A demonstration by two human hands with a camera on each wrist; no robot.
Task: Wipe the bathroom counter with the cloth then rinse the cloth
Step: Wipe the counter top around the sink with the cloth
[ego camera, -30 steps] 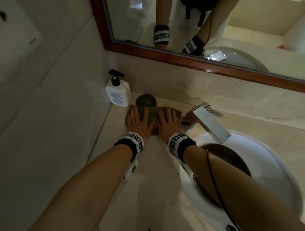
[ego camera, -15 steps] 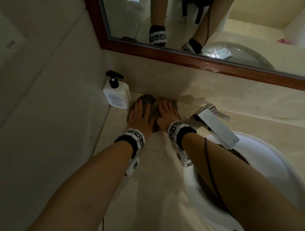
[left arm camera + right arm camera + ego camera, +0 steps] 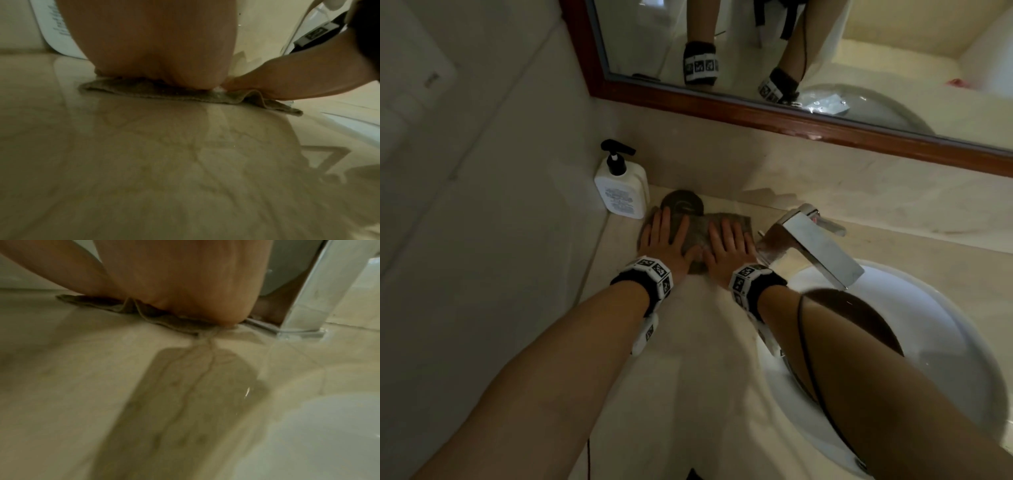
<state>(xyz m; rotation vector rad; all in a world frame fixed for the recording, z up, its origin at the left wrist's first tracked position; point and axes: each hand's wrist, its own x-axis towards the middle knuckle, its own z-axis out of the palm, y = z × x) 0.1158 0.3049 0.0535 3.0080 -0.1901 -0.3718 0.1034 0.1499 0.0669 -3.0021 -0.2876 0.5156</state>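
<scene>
A grey-brown cloth (image 3: pixel 698 233) lies flat on the beige marble counter (image 3: pixel 688 342), near the back wall. My left hand (image 3: pixel 666 236) presses flat on its left part, fingers straight and spread. Beside it, my right hand (image 3: pixel 727 243) presses flat on the right part, close to the tap base. From the left wrist view the heel of my left hand (image 3: pixel 156 48) sits on the cloth (image 3: pixel 164 92), whose edge ripples. In the right wrist view my right hand (image 3: pixel 185 280) bears down on the cloth (image 3: pixel 164 319) next to the tap (image 3: pixel 320 296).
A white pump bottle (image 3: pixel 621 188) stands in the back left corner, with a dark round disc (image 3: pixel 683 204) partly under the cloth. The chrome tap (image 3: pixel 815 243) overhangs the white basin (image 3: pixel 945 359) on the right. A wood-framed mirror (image 3: pixel 774 113) hangs above; the wall closes the left side.
Both hands pushed the cloth towards the back wall, over the dark disc, then slid it back a little towards me. They stay flat on it throughout.
</scene>
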